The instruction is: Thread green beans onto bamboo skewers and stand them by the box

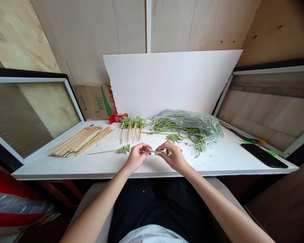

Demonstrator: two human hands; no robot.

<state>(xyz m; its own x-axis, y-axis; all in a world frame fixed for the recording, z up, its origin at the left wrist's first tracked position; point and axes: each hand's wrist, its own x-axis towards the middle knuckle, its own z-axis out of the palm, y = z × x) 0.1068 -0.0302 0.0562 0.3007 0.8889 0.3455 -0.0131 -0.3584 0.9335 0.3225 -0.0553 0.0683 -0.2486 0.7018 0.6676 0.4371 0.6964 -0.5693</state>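
My left hand [138,156] is closed, with the short visible end of a bamboo skewer [146,153] at its fingers; most of that stick is hidden. Close beside it, my right hand [174,157] pinches a piece of green bean [154,151] between thumb and forefinger, at the left fingertips. Left of my hands, a skewer threaded with bean pieces [123,149] lies on the white table [152,167], its bare stick pointing left. Behind my right hand is a small pile of cut beans [174,137].
Loose bamboo skewers [78,141] lie at the left. Several filled bean skewers [133,122] rest at the back by a red box [118,117]. Long beans spill from a clear plastic bag [192,121]. A black phone [264,155] lies right; framed glass panels flank the table.
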